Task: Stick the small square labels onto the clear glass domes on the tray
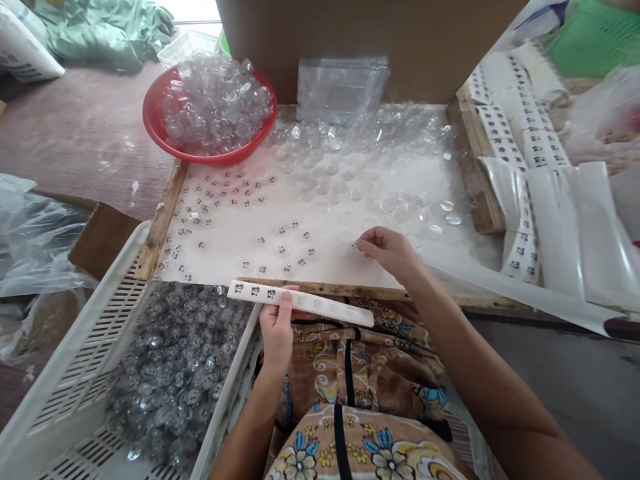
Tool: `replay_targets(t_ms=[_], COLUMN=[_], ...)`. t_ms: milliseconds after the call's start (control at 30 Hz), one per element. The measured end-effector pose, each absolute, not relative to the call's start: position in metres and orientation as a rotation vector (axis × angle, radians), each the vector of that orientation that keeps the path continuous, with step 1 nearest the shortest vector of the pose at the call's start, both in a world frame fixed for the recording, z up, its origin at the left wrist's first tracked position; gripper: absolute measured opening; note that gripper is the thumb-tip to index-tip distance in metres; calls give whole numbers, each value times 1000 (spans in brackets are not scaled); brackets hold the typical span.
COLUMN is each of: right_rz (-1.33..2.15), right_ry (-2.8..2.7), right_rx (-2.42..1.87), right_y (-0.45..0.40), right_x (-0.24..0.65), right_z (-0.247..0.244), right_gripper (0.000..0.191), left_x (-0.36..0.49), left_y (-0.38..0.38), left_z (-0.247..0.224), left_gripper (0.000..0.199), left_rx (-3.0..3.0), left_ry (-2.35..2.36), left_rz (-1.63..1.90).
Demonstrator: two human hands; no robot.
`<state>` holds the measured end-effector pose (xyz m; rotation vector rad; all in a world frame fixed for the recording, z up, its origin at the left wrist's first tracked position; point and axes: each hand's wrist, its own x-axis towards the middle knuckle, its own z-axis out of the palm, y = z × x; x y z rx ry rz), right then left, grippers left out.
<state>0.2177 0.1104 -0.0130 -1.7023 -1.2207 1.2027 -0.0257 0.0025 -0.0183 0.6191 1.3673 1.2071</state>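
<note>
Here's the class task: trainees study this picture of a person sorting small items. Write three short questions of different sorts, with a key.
1. Short answer: What does the left hand hold?

2. True or false: The red bowl, heaped with clear discs, is at the far left corner of the white board.

3. Multiple choice: What is at the fingertips of the right hand?
A. A green basket
B. A panda sticker
C. A cardboard box

Key:
1. A white strip, gripped between thumb and fingers.
2. True.
3. B.
</note>
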Motion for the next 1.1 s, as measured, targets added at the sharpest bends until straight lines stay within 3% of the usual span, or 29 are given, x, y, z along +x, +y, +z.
replay_targets(t_ms=[267,867,1100], right_rz=[1154,984,640], right_ry=[-1359,-1557,-1745], right_rx=[-1831,-2013,-2022], right_y=[138,143,135], right_x=[221,212,193], right_z=[-15,-10,-8], right_gripper=[17,15,11], left_x=[-26,-27,-26], left_y=[3,3,3], left_z=[-18,-19,-20], left_gripper=[43,46,44], left_rx=[605,605,616], left_ry=[1353,1389,1389], left_rz=[1221,1198,1205])
